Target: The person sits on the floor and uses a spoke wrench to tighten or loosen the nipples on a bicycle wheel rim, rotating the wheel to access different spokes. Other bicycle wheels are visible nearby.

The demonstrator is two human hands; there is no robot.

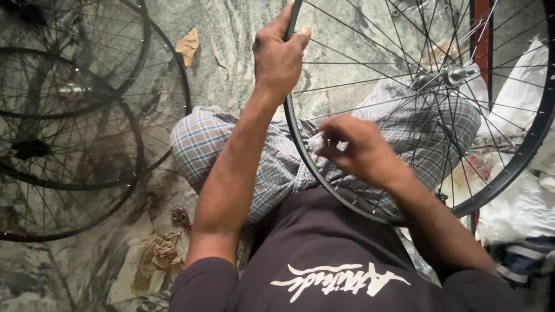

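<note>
My left hand point(278, 55) grips the black rim of the spoked bicycle wheel point(523, 156) standing over my lap, my right hand point(354, 147) pinches a spoke near the rim, finished-looking wheels point(69, 144) stacked on the stone floor's point(231, 34) left edge.

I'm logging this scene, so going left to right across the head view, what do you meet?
Stacked wheels on the floor → paper scrap → left hand gripping the black rim → right hand at the spokes → wheel hub → white plastic bags.
</note>
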